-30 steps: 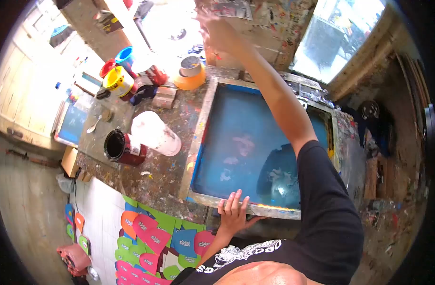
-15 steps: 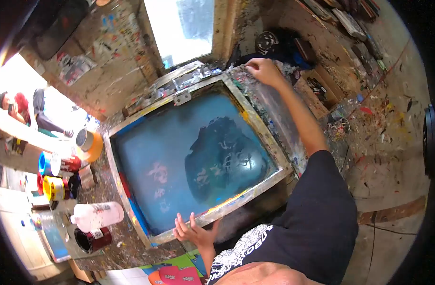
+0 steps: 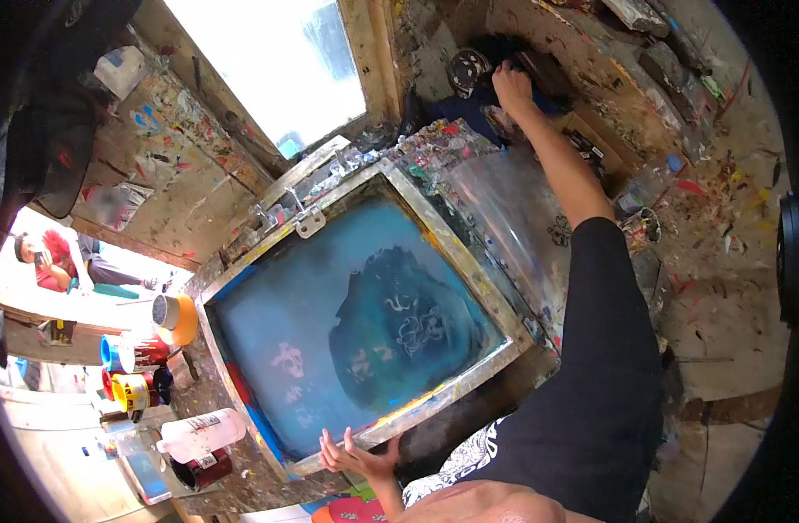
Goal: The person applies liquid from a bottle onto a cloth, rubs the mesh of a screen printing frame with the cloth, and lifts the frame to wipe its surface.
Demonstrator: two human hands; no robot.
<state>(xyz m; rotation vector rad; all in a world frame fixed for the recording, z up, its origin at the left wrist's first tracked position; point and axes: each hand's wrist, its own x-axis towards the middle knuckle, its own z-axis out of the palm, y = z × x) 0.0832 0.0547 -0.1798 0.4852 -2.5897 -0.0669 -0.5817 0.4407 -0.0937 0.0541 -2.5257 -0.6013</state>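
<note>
Left of blue, wood-framed rectangular screen (image 3: 282,288), noted yellow tub (image 3: 132,392), white plastic bottle (image 3: 204,435) and dark-red can (image 3: 214,471). Observed screen just beyond left hand (image 3: 357,460), fingers parted, touching near rim (image 3: 456,390). Cannot tell grasp of right hand (image 3: 513,89), far right.

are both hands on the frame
No, only the left hand touches the frame, while the right hand is stretched out well clear of it.
</note>
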